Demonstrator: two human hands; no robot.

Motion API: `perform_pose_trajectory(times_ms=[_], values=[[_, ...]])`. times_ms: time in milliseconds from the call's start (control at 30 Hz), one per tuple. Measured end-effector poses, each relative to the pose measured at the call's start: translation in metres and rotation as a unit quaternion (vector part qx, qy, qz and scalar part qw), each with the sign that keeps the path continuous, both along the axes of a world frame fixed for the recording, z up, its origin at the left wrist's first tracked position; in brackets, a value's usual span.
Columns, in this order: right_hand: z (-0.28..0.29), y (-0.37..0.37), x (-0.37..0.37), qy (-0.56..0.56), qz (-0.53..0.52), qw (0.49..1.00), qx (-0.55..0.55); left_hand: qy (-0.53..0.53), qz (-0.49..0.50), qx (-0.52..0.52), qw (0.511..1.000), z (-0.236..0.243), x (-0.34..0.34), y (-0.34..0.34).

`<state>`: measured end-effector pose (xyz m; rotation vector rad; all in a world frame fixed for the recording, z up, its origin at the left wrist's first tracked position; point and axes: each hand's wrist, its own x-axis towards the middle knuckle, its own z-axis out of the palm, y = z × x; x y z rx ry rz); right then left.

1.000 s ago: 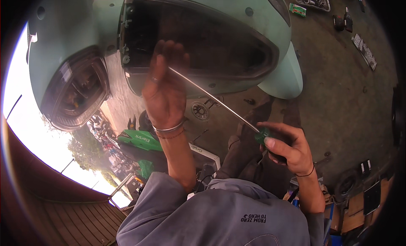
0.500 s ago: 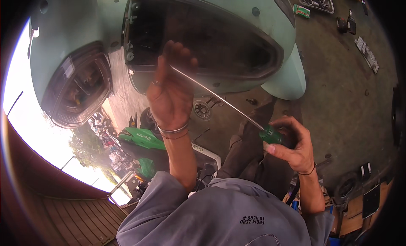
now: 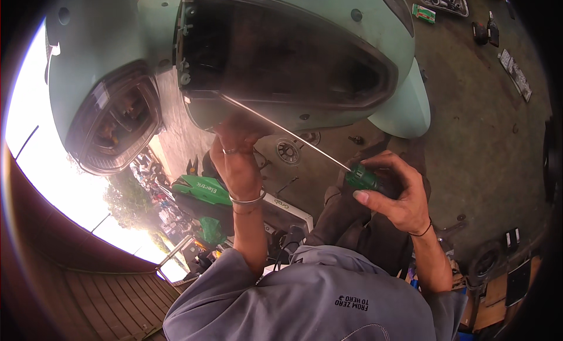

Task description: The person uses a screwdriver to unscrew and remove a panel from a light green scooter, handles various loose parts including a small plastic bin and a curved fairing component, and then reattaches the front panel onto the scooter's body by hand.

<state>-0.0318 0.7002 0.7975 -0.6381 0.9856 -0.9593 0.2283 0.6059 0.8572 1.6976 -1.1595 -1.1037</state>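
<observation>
Head view: a mint-green scooter takes up the top, with a dark panel set in its side and a headlamp at its left end. Between the scooter and the person, a long screwdriver slants up to the left. Its tip lies at the scooter's lower edge, against or just in front of the dark panel; I cannot tell whether they touch. Its green handle sits lower right of that edge, in the right hand, whose fingers curl round it with the thumb on the near side. The left hand is raised just under the scooter's lower edge, close below the shaft. Its fingers are blurred and in shadow, so I cannot tell if they are closed on anything. A metal bracelet circles that wrist.

On the floor right of the scooter are a metal tray of parts, a green-and-white box beside it, a dark bottle and a pale strip. A round, spoked part lies just below the scooter. Farther below its left half are a green fairing and a green bag.
</observation>
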Motion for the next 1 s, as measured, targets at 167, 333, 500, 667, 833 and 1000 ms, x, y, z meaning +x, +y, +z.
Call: perform_pose_trajectory(times_ms=[167, 333, 500, 667, 833, 1000], values=[[0.002, -0.009, 0.015, -0.004, -0.028, 0.999, -0.030, -0.518, -0.034, -0.187, 0.834, 0.012, 0.024, -0.016], [0.007, -0.015, 0.027, 0.015, -0.018, 0.999, -0.022, -0.486, -0.103, -0.099, 0.862, 0.005, 0.058, -0.049], [0.005, -0.017, 0.040, 0.002, -0.048, 0.998, -0.031, -0.431, -0.115, -0.064, 0.893, 0.012, 0.065, -0.059], [0.007, -0.022, 0.047, 0.005, -0.044, 0.999, -0.024, -0.369, -0.099, -0.094, 0.919, 0.005, 0.058, -0.057], [0.007, -0.022, 0.051, -0.004, -0.051, 0.998, -0.021, -0.359, -0.095, -0.099, 0.923, 0.004, 0.064, -0.057], [0.012, -0.029, 0.049, -0.015, -0.039, 0.999, 0.003, -0.342, -0.101, -0.087, 0.930, 0.009, 0.054, -0.057]])
